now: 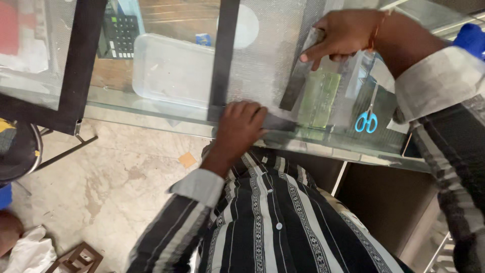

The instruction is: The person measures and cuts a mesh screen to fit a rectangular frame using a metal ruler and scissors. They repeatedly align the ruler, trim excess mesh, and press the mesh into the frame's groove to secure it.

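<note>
Mid-frame, the left hand (237,126) presses flat, fingers curled, on the mesh sheet (262,65) at the glass table (151,108) edge; upper right, the right hand (343,33) grips a dark strip (298,83), judged positioning, needing steady alignment.

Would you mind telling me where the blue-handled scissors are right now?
In the head view, the blue-handled scissors lie under the glass tabletop at the right, just right of the green plate and below the right hand.

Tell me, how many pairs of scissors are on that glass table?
1. A single pair of blue-handled scissors lies on the glass table, near its front edge, below the person's right hand and right of the left hand. Others may be hidden behind the arms.
</note>
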A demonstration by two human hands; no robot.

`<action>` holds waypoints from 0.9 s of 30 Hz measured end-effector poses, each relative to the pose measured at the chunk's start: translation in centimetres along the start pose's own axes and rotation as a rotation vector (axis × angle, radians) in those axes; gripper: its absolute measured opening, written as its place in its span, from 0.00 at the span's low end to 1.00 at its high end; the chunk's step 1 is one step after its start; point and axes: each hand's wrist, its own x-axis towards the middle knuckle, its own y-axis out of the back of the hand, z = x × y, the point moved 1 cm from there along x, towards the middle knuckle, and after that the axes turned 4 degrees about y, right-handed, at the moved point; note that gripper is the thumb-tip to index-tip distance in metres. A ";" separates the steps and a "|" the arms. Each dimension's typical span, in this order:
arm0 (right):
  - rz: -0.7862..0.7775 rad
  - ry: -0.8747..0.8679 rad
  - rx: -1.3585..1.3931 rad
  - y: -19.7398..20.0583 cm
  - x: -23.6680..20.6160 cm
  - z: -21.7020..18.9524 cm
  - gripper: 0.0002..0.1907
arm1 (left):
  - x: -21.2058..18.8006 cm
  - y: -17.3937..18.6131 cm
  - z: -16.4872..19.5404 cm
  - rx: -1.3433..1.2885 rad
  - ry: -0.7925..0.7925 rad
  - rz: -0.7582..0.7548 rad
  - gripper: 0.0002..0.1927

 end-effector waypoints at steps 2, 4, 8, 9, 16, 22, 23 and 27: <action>0.034 0.030 0.176 -1.5 0.8 1.5 0.25 | -1.0 1.8 -1.6 0.006 0.037 -0.033 0.33; 0.056 0.071 0.261 -3.0 1.6 2.4 0.26 | -2.0 3.0 -2.1 -0.005 0.056 -0.014 0.35; 0.050 0.076 0.259 -4.6 1.9 2.7 0.27 | -3.0 2.9 -0.4 -0.112 0.075 0.148 0.38; 0.045 0.054 0.262 -4.6 1.7 2.5 0.27 | -2.8 2.4 0.2 -0.150 0.082 0.195 0.38; 0.051 0.131 0.226 -1.9 -0.8 -0.7 0.22 | -2.5 -0.1 1.0 -0.038 0.376 0.334 0.27; 0.065 0.167 0.168 -1.6 0.2 -4.7 0.21 | -2.4 -0.7 1.1 -0.005 0.430 0.368 0.28; 0.044 0.172 0.163 -1.6 0.6 -5.2 0.21 | -2.4 -0.7 1.2 0.004 0.430 0.370 0.28; 0.018 0.178 0.106 -1.8 2.2 -6.6 0.21 | -2.2 -0.4 1.6 0.028 0.443 0.376 0.32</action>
